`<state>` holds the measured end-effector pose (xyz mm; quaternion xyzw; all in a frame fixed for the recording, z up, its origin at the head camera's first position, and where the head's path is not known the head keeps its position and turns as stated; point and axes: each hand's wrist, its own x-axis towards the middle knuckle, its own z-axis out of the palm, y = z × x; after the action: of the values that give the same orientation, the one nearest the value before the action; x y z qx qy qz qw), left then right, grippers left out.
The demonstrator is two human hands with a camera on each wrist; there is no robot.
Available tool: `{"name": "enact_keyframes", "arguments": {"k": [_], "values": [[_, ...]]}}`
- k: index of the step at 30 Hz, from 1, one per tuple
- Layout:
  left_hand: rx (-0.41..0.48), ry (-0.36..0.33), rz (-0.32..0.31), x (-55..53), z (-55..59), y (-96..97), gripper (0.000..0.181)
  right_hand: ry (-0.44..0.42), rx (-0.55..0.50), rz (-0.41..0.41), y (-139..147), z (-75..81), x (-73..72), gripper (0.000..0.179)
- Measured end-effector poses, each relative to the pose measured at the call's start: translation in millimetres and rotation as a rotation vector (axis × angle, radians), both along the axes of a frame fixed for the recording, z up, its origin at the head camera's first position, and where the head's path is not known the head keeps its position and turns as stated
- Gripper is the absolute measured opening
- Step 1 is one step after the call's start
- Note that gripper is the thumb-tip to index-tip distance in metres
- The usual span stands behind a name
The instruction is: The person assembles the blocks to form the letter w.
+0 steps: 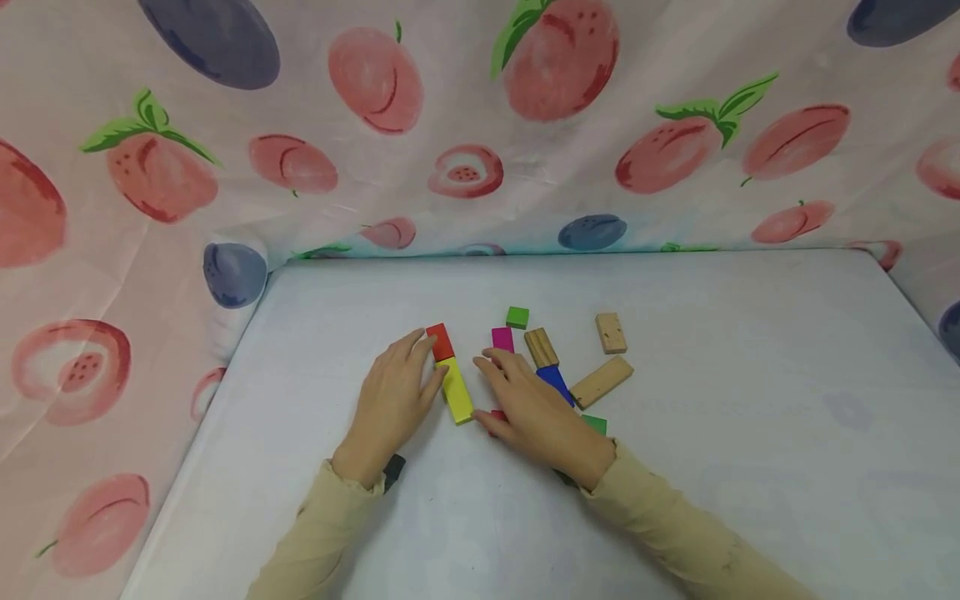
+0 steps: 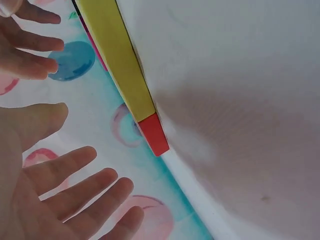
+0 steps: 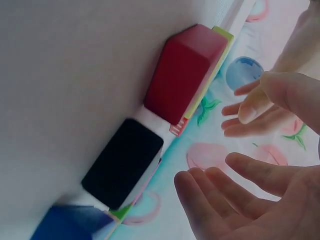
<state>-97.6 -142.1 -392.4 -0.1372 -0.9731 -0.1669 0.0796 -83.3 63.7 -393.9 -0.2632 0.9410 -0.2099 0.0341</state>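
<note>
A red block (image 1: 441,342) and a longer yellow block (image 1: 457,393) lie end to end between the hands. My left hand (image 1: 392,398) is just left of this row, its fingertips overlapping the red block in the head view. In the left wrist view its fingers (image 2: 90,202) are spread, with nothing held. On the other side, my right hand (image 1: 536,412) hovers over the loose blocks, holding nothing. A dark red block (image 3: 185,72) and a black block (image 3: 125,165) show beside it in the right wrist view. Its palm partly hides a magenta block (image 1: 502,338).
Farther right lie a blue block (image 1: 555,385), a grooved wooden block (image 1: 542,347) and plain wooden ones (image 1: 602,382). A small green block (image 1: 517,317) sits behind. Another green block (image 1: 595,425) is by the right wrist, and a dark block (image 1: 393,472) by the left wrist.
</note>
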Motion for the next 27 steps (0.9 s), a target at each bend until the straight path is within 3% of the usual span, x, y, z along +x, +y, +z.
{"name": "enact_keyframes", "arguments": {"k": [10,18,27], "values": [[-0.005,0.006,-0.021,-19.3,-2.2,-4.6,0.043,-0.023,-0.006,0.042,-12.1,-3.9,-3.5,0.069],[0.016,-0.04,-0.036,-26.4,-1.7,-7.8,0.044,-0.057,0.028,0.059,-20.5,-5.5,-3.9,0.065],[0.041,-0.133,-0.034,-35.6,-9.8,-11.6,0.046,-0.071,0.044,0.086,-23.5,-6.5,-4.8,0.064]]}}
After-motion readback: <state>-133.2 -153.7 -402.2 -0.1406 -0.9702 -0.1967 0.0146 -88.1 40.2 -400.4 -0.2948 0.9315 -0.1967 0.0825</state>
